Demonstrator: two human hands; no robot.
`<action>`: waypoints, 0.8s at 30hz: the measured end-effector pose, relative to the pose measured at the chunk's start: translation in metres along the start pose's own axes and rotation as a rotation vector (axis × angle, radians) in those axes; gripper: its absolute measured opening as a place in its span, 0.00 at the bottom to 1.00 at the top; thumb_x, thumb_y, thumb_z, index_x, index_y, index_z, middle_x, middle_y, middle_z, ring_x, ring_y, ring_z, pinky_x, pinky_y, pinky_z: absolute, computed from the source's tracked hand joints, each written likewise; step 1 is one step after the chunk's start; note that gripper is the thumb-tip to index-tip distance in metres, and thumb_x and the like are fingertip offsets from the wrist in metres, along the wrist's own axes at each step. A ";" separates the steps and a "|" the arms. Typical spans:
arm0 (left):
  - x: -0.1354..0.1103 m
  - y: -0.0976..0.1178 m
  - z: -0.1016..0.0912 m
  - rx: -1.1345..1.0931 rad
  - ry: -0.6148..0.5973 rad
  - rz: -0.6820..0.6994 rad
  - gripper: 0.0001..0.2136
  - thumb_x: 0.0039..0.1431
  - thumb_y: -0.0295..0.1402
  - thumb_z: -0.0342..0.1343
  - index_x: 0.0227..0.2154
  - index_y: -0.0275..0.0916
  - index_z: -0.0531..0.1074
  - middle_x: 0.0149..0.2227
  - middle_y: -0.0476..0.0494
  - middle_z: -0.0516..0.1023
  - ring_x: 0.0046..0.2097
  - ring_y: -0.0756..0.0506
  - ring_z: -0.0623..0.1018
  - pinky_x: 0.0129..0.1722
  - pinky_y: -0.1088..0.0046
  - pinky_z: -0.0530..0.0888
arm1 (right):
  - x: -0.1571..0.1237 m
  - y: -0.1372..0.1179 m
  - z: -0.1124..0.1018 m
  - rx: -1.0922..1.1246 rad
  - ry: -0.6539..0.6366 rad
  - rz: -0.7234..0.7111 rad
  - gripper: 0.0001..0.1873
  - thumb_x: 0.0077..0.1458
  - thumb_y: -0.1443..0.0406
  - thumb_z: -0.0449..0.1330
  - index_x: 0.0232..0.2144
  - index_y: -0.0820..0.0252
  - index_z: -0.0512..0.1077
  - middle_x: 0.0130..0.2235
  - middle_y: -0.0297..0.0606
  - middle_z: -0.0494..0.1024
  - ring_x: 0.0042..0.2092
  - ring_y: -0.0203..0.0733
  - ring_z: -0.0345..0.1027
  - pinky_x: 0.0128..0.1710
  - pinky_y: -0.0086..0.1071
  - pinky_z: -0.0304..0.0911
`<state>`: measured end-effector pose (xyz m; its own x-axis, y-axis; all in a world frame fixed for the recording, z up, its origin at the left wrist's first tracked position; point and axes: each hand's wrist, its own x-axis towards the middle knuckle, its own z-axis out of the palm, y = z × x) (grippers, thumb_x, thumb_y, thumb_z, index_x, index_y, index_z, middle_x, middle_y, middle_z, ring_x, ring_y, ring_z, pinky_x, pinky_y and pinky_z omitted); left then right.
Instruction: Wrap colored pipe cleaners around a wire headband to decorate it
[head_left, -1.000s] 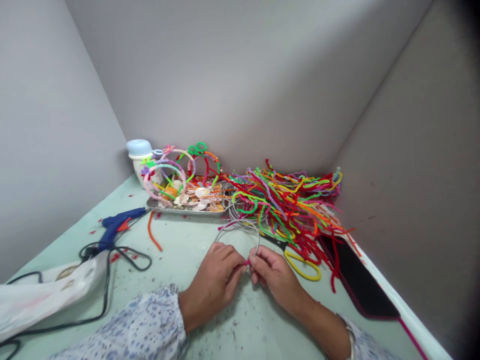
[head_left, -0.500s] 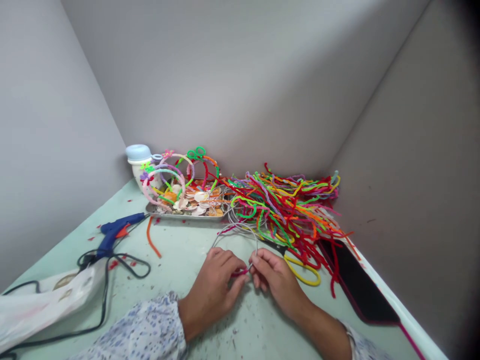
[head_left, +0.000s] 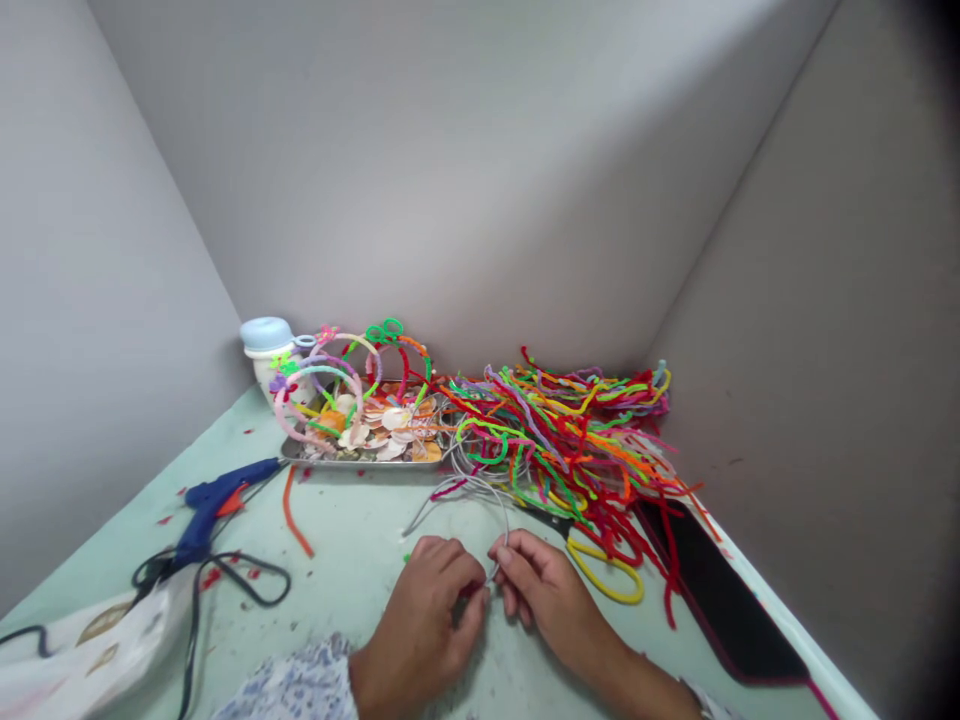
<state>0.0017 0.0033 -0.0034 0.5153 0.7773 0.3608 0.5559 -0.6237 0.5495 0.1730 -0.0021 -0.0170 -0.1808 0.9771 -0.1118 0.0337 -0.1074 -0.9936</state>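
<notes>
My left hand (head_left: 431, 620) and my right hand (head_left: 544, 590) meet low in the middle of the view, fingertips pinched together. Between them sits the end of a thin grey wire hoop (head_left: 480, 492), which arcs away from my fingers over the pale green table (head_left: 352, 540). A short bit of red pipe cleaner (head_left: 471, 588) shows at my left fingertips, against the wire end. Both hands are closed in a pinch on that joint.
A heap of coloured pipe cleaners (head_left: 570, 430) lies at the back right, with yellow-handled scissors (head_left: 604, 575) beside it. A metal tray (head_left: 360, 458) of shells and wrapped hoops stands behind. A blue glue gun (head_left: 214, 500) with its cord lies left; a black tablet (head_left: 720, 590) lies right.
The view has tilted up, so everything sits lower in the picture. My hands stay pinched together on the wire end; less of the red piece shows between my fingers.
</notes>
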 end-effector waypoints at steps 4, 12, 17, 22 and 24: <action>0.000 0.001 0.002 0.020 -0.032 -0.019 0.04 0.56 0.24 0.50 0.28 0.38 0.66 0.30 0.44 0.71 0.34 0.45 0.69 0.37 0.66 0.65 | -0.001 -0.001 0.000 -0.019 -0.004 0.002 0.18 0.59 0.50 0.54 0.30 0.59 0.67 0.18 0.26 0.66 0.18 0.29 0.51 0.19 0.24 0.48; 0.000 -0.001 0.004 0.021 -0.049 -0.024 0.04 0.55 0.25 0.51 0.27 0.39 0.64 0.29 0.45 0.70 0.34 0.45 0.69 0.37 0.66 0.65 | -0.001 -0.004 0.000 -0.082 -0.017 0.013 0.19 0.59 0.50 0.53 0.30 0.60 0.66 0.19 0.27 0.65 0.19 0.30 0.53 0.21 0.25 0.49; 0.000 -0.001 0.005 0.014 -0.053 -0.042 0.04 0.54 0.24 0.51 0.27 0.38 0.64 0.30 0.44 0.71 0.35 0.45 0.69 0.37 0.65 0.65 | -0.001 -0.005 0.000 -0.075 -0.015 0.012 0.18 0.59 0.50 0.53 0.31 0.60 0.67 0.19 0.27 0.65 0.20 0.30 0.53 0.21 0.25 0.50; 0.001 0.000 0.003 0.007 -0.050 -0.047 0.04 0.54 0.24 0.51 0.27 0.38 0.65 0.29 0.44 0.71 0.34 0.44 0.69 0.37 0.65 0.65 | -0.001 -0.001 0.000 -0.064 -0.008 0.006 0.19 0.60 0.50 0.53 0.34 0.61 0.68 0.20 0.27 0.65 0.20 0.30 0.53 0.21 0.25 0.50; 0.001 0.000 0.002 0.007 -0.041 -0.041 0.04 0.55 0.24 0.51 0.27 0.38 0.66 0.29 0.44 0.71 0.34 0.45 0.69 0.37 0.65 0.65 | -0.001 0.001 0.000 -0.050 0.003 0.005 0.19 0.59 0.50 0.53 0.37 0.61 0.69 0.20 0.27 0.66 0.20 0.30 0.54 0.21 0.25 0.50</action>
<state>0.0040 0.0041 -0.0047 0.5179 0.7985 0.3069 0.5815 -0.5917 0.5583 0.1737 -0.0030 -0.0179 -0.1777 0.9771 -0.1168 0.0836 -0.1032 -0.9911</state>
